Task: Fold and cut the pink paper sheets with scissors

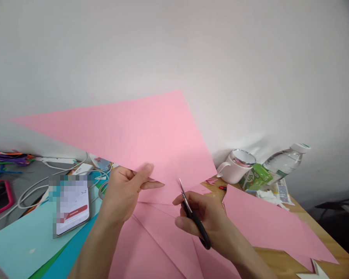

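My left hand (125,192) pinches the lower edge of a large pink paper sheet (128,131) and holds it up, tilted in front of the wall. My right hand (205,217) grips black-handled scissors (192,211), whose blades point up at the sheet's lower edge just right of my left thumb. More pink paper (157,248) lies flat on the desk under both hands.
A second pink sheet (267,223) lies on the wooden desk (287,265) at right. Behind it stand a white mug (235,166), a green carton (256,176) and a water bottle (285,159). At left are a phone (72,205), white cables (31,190), blue paper (20,240) and coloured pipe cleaners (8,157).
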